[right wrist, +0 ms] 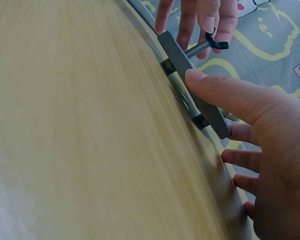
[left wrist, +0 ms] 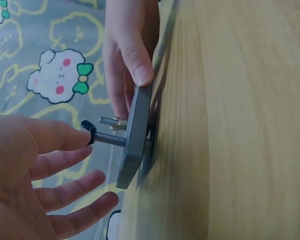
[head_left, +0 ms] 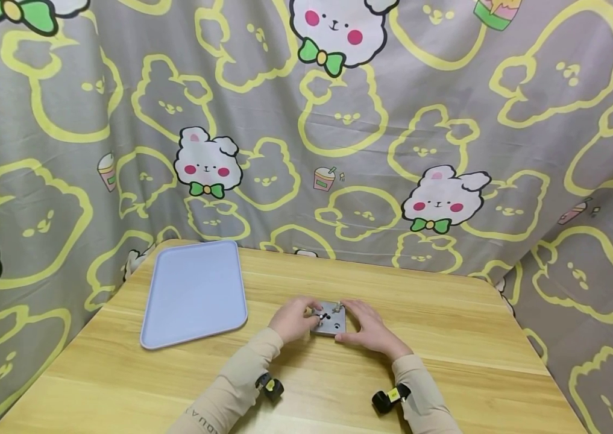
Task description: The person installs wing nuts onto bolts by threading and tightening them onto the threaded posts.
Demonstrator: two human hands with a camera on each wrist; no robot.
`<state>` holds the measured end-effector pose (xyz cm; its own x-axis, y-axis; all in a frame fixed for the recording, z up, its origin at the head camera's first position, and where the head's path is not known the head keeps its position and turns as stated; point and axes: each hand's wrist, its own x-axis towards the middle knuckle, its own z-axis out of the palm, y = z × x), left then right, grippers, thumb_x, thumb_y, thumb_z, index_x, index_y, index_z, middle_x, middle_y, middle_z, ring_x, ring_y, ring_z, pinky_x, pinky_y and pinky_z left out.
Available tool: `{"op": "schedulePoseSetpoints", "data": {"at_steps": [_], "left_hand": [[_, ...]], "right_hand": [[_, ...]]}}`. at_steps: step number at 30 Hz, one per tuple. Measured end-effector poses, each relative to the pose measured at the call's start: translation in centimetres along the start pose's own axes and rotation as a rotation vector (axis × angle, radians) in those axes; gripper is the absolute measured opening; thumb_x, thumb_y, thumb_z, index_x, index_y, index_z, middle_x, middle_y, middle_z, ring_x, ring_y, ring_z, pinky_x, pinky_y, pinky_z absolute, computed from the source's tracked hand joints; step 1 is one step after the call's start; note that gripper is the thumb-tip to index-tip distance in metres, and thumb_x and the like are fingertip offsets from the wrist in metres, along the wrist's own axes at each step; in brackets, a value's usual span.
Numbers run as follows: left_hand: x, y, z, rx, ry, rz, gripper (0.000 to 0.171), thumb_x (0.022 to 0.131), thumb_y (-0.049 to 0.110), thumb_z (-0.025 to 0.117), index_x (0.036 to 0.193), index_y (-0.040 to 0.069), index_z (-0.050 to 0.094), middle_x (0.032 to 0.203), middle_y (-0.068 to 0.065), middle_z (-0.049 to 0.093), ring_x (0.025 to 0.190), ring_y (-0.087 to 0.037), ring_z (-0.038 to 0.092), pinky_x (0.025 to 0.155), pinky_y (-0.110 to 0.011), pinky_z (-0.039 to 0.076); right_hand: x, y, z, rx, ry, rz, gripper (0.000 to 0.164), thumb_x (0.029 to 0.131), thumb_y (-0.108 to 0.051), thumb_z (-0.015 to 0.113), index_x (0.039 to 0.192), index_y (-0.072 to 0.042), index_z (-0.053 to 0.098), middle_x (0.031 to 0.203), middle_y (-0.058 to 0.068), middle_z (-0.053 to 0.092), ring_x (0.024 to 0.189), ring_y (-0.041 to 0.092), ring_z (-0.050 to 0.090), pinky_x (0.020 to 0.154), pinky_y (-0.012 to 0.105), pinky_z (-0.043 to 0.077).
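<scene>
A small grey metal plate stands on short black feet on the wooden table, in front of the person. My left hand pinches the black winged head of a wing screw between thumb and index finger; its other fingers spread loosely. The screw's threaded shank runs into the plate near its left edge. My right hand grips the plate's right side, thumb on the near edge and fingers at the far side. A second, metallic wing-shaped piece sits at the plate's far right corner. Dark round holes show in its top.
A pale blue tray lies on the table at the left, apart from the hands. Patterned grey curtain hangs round the table's back and sides. Black wrist cameras are strapped over both sleeves.
</scene>
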<state>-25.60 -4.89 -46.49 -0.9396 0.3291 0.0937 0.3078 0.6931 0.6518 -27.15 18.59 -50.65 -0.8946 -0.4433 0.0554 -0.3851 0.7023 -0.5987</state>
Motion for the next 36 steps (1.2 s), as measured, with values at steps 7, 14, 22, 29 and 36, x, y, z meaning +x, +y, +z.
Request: {"op": "schedulePoseSetpoints", "data": {"at_steps": [7, 14, 22, 29, 36], "left_hand": [[0.12, -0.33, -0.04, 0.041, 0.06, 0.006, 0.018, 0.088, 0.019, 0.068, 0.104, 0.012, 0.068, 0.112, -0.007, 0.069, 0.094, -0.023, 0.064, 0.079, -0.038, 0.054], [0.08, -0.12, -0.21, 0.059, 0.096, -0.016, 0.008, 0.087, 0.02, 0.069, 0.082, 0.018, 0.062, 0.098, -0.003, 0.067, 0.077, -0.012, 0.054, 0.065, -0.027, 0.047], [0.21, -0.18, -0.13, 0.006, 0.028, 0.033, 0.013, 0.082, 0.011, 0.069, 0.094, 0.015, 0.069, 0.111, -0.008, 0.069, 0.101, -0.025, 0.064, 0.089, -0.043, 0.054], [0.1, -0.01, -0.12, -0.035, -0.043, 0.059, 0.021, 0.084, 0.016, 0.073, 0.105, 0.012, 0.07, 0.114, -0.009, 0.068, 0.105, -0.027, 0.064, 0.093, -0.044, 0.053], [0.13, -0.17, -0.15, -0.028, 0.001, 0.006, 0.02, 0.088, 0.016, 0.067, 0.107, 0.012, 0.069, 0.118, -0.009, 0.068, 0.108, -0.028, 0.063, 0.094, -0.046, 0.052]], "right_hand": [[-0.04, -0.07, -0.01, 0.002, 0.001, -0.004, 0.089, 0.08, -0.049, 0.074, 0.15, -0.009, 0.037, 0.154, 0.015, 0.039, 0.147, 0.043, 0.022, 0.119, 0.064, 0.012], [-0.02, 0.08, 0.07, 0.006, 0.008, -0.004, 0.09, 0.079, -0.05, 0.075, 0.149, -0.009, 0.037, 0.154, 0.015, 0.039, 0.146, 0.044, 0.022, 0.119, 0.063, 0.012], [0.12, 0.41, 0.25, -0.012, 0.015, -0.006, 0.089, 0.078, -0.05, 0.075, 0.149, -0.01, 0.038, 0.153, 0.013, 0.041, 0.146, 0.043, 0.024, 0.119, 0.062, 0.014], [0.15, 0.37, 0.27, -0.008, 0.015, -0.005, 0.089, 0.079, -0.05, 0.074, 0.149, -0.011, 0.038, 0.154, 0.013, 0.04, 0.147, 0.043, 0.023, 0.119, 0.062, 0.013], [0.16, 0.24, 0.25, -0.003, 0.014, -0.005, 0.089, 0.079, -0.05, 0.074, 0.149, -0.011, 0.037, 0.154, 0.013, 0.04, 0.147, 0.043, 0.022, 0.12, 0.062, 0.013]]}}
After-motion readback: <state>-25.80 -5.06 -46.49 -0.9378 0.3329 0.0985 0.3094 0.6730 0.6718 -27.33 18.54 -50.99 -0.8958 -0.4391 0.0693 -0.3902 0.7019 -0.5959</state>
